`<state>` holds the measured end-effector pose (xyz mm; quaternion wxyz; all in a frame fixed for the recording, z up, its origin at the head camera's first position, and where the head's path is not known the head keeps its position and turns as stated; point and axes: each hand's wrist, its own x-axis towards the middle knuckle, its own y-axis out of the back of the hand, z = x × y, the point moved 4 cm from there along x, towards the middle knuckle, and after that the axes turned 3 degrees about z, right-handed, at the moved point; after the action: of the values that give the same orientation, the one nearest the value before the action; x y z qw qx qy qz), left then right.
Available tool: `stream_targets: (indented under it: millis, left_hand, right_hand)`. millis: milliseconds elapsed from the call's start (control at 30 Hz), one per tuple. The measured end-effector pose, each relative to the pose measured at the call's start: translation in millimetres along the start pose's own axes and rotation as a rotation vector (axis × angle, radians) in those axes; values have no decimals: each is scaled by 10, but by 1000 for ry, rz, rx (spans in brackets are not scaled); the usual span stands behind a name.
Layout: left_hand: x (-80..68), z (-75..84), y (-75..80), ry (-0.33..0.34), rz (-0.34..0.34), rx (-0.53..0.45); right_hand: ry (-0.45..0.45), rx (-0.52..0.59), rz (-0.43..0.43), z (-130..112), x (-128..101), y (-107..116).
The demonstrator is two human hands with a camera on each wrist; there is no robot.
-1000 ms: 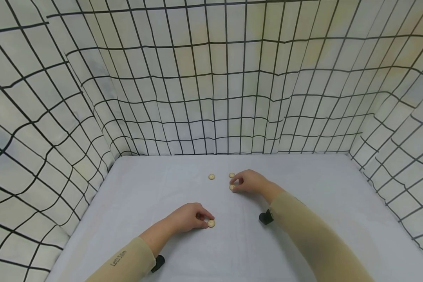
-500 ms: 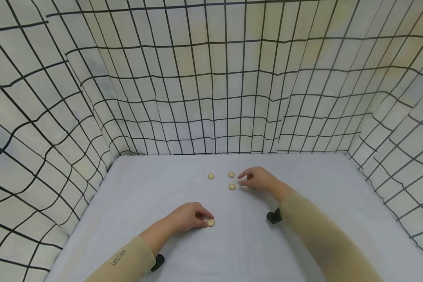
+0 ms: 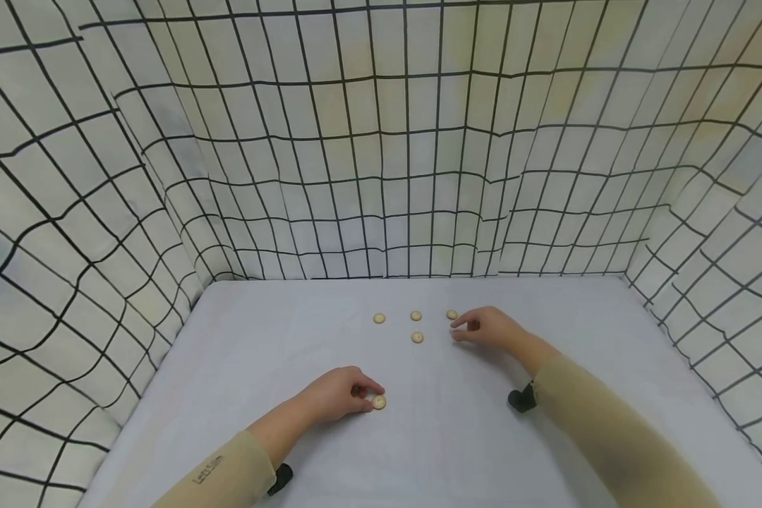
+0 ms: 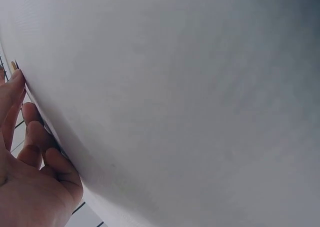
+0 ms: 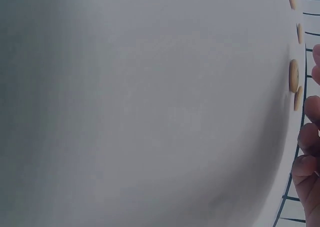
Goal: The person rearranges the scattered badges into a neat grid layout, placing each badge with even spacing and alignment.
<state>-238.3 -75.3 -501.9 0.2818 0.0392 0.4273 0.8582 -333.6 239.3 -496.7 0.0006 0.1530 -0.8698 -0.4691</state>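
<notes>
My left hand (image 3: 339, 392) lies low on the white table, its thumb and index finger pinching a round beige button (image 3: 379, 402) at its left edge. In the left wrist view, a thin edge of that button (image 4: 14, 65) shows by the fingertips. My right hand (image 3: 492, 329) hovers farther back with thumb and index finger parted and nothing between them. Just beyond its index fingertip lies a rightmost button (image 3: 451, 315). To the left of this hand rests a nearer button (image 3: 417, 337), with another button (image 3: 415, 315) directly behind it.
One more button (image 3: 379, 318) lies at the left end of the back row. A white cloth covers the table (image 3: 279, 324). White walls with a black grid (image 3: 394, 162) enclose it at the back and both sides. Dark wrist cameras (image 3: 522, 398) hang under the sleeves.
My right hand has let go of the nearer middle button and moved right. The rightmost back button, earlier hidden behind that hand, now shows. My left hand stays put.
</notes>
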Motion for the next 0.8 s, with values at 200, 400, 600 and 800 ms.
stream_targets:
  millis: [200,400,600,800]
  left_hand:
    - [-18,-15,-10,-1,0,1]
    - [-25,-23,-47,-13,26,20]
    - [-26,-7,-55,-40,58,66]
    - [-29,19,-49,-48,68,107]
  right_hand:
    - [-31,-10,1,56,-22,13]
    - [-31,9,-16,142,-4,-32]
    - [-55,21,-37,152,11,-36]
    - [-43,27,-39,189,33,-40]
